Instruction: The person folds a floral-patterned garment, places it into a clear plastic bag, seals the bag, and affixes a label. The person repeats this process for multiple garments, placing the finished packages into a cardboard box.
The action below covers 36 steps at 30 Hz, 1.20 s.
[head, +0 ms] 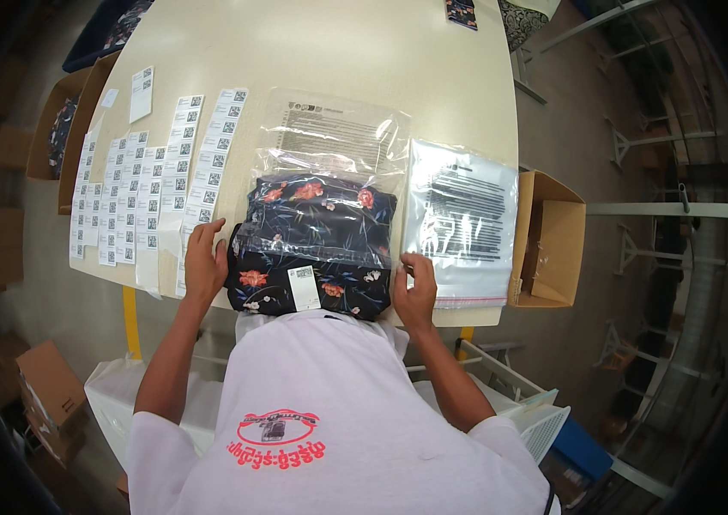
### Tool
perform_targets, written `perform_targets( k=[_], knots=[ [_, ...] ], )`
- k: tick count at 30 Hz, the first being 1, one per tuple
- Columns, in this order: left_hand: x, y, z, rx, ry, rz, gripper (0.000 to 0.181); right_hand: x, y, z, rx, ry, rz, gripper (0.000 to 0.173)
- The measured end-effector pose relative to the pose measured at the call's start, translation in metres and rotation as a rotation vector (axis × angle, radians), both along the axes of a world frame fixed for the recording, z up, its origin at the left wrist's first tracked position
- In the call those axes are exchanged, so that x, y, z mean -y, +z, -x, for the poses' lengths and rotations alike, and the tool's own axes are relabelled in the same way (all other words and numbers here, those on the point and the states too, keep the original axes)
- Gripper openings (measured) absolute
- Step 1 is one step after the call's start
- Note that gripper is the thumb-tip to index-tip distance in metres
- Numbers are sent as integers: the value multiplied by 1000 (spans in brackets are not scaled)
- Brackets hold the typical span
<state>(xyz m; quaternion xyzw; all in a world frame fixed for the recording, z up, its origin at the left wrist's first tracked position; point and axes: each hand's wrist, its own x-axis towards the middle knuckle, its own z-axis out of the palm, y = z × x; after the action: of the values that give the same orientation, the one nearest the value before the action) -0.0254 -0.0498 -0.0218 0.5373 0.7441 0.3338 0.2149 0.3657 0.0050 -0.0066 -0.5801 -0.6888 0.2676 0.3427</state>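
Note:
A folded dark floral garment (322, 219) lies at the table's near edge, its far part inside a clear plastic bag (331, 132) bearing print. The near part of the garment is outside the bag, with a white tag (303, 288) on it. At the garment's left side is my left hand (205, 261), fingers bent, beside the bag's edge. My right hand (415, 290) is at the right side, thumb and forefinger close together at the bag's edge. Whether either hand pinches the plastic cannot be told.
Right of the garment lies a stack of printed clear bags (460, 225), with an open cardboard box (547, 238) beyond the table edge. Strips of code labels (212, 174) cover the table's left. More boxes (74, 129) holding dark floral items stand past the left edge.

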Motion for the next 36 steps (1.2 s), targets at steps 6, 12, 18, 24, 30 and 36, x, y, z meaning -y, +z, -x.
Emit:
perform_targets(
  k=[6, 12, 18, 24, 30, 36],
  knots=[
    [-16, -28, 8, 322, 76, 276, 24, -32, -18, 16, -104, -104, 430, 27],
    [-27, -23, 5, 759, 160, 535, 24, -38, -37, 14, -134, -59, 466, 25],
    [-31, -35, -6, 719, 97, 298, 24, -41, -36, 19, -86, -80, 446, 24],
    [-28, -85, -11, 833, 110, 58, 15, -44, -45, 25, -138, -121, 363, 18],
    [-12, -84, -14, 577, 165, -5, 23, -38, -32, 26, -102, -86, 357, 15],
    [21, -15, -9, 14, -136, 144, 15, -9, -17, 8, 178, -61, 516, 17]
  ],
)
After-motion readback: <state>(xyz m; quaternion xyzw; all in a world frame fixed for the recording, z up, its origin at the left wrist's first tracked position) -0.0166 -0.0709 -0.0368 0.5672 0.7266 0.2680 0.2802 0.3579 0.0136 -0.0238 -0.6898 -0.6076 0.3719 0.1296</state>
